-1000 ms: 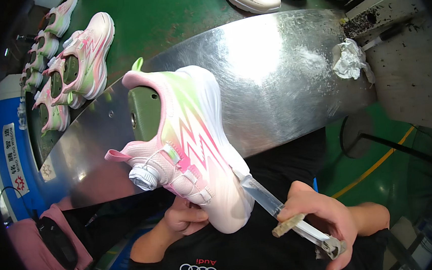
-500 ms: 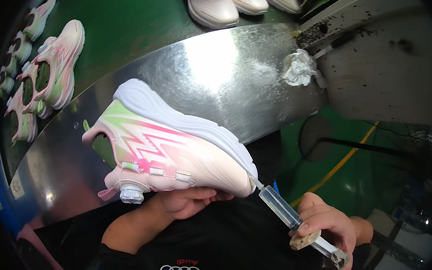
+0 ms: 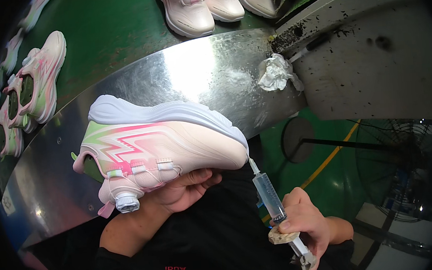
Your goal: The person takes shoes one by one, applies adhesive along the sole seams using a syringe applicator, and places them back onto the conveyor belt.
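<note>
Shoe (image 3: 176,145) is held up near the front edge of the metal desk (image 3: 239,105), with its toe to the right and its white sole (image 3: 153,111) turned away from my body. From my remote place, I judge the work on it as under way, not finished: the nozzle (image 3: 254,166) of the syringe (image 3: 270,199) is at the toe, where the sole meets the upper. Whether it touches there or stops just before, I cannot tell. Some clear liquid seems to be left in the syringe. How much of the joint is done, the view does not show me, and the same is true for the other shoes (image 3: 188,13) beyond the desk.

About the pose: my left hand (image 3: 182,192) is closed on the upper, on the side nearer to my body, and its fingers are partly hidden. My right hand (image 3: 303,217) is lower and to the right, curled around the rear part of the syringe, which slants up to the toe. So neither of the hands is free
</note>
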